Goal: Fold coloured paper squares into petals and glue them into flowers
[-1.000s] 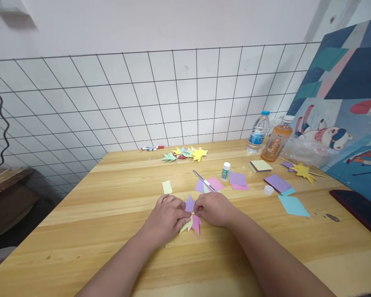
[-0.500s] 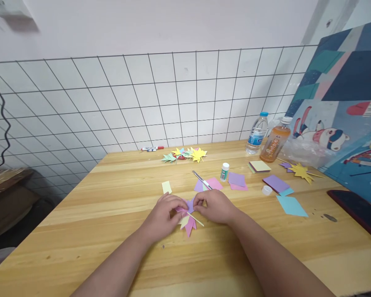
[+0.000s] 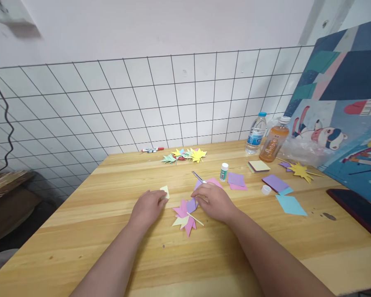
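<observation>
A paper maple leaf (image 3: 182, 211) of pink, pale yellow and purple folded pieces lies on the table with a thin pale stem across it. To its left, my left hand (image 3: 148, 205) has its thumb and fingers closed at the lower edge of a small pale yellow paper (image 3: 165, 190). My right hand (image 3: 214, 201) rests at the leaf's upper right, fingers loosely bent and apart, tips beside the purple piece. Whether they touch it I cannot tell. Just beyond that hand lies a craft knife or pen (image 3: 198, 176) across pink and purple papers (image 3: 215, 182).
A glue stick (image 3: 224, 172), its white cap (image 3: 266, 189) and coloured paper squares (image 3: 236, 180) lie to the right. Finished paper leaves (image 3: 185, 155) and markers (image 3: 152, 149) lie at the back. A water bottle (image 3: 256, 134) and an orange drink bottle (image 3: 274, 140) stand back right.
My left hand has left the leaf and moved left to the pale yellow paper. My right hand has loosened its pinch on the purple piece, barely moving. More of the leaf shows.
</observation>
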Motion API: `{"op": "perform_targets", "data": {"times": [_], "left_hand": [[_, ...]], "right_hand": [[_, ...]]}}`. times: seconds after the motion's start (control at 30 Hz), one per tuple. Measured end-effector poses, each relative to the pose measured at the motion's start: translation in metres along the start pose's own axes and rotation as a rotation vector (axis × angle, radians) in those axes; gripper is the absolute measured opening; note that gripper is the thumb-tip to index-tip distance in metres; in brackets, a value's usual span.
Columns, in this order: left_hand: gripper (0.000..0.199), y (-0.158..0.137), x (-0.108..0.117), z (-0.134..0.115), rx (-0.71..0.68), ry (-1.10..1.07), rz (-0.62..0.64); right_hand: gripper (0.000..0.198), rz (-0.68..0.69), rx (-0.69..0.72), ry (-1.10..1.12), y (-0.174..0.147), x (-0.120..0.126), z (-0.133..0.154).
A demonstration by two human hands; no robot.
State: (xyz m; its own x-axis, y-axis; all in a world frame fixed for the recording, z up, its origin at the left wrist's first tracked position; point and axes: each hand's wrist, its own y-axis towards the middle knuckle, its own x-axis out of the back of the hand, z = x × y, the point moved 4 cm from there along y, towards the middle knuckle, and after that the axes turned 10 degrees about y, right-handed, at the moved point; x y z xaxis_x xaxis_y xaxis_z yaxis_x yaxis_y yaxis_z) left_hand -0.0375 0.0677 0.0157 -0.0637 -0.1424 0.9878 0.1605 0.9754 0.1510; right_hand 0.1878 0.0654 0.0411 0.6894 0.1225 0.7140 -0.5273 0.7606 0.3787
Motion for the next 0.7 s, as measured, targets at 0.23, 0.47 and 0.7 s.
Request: {"op": "perform_targets", "data": {"times": [0.23,0.47,0.7], "left_hand": [[0.032,-0.005,0.016,0.002,0.141,0.041,-0.101],[0.021,-0.005,0.025,0.000,0.117,-0.108,-0.233],[0.029,-0.018,0.021,-0.013,0.376,-1.035,-0.297]], "right_hand": [[0.019,-0.059,-0.031,0.017,-0.001,0.003,0.002],[0.018,-0.080,-0.062,0.083,0.000,0.005,0.002],[0.052,-0.059,-0.265,0.711,0.002,-0.015,-0.001]]}}
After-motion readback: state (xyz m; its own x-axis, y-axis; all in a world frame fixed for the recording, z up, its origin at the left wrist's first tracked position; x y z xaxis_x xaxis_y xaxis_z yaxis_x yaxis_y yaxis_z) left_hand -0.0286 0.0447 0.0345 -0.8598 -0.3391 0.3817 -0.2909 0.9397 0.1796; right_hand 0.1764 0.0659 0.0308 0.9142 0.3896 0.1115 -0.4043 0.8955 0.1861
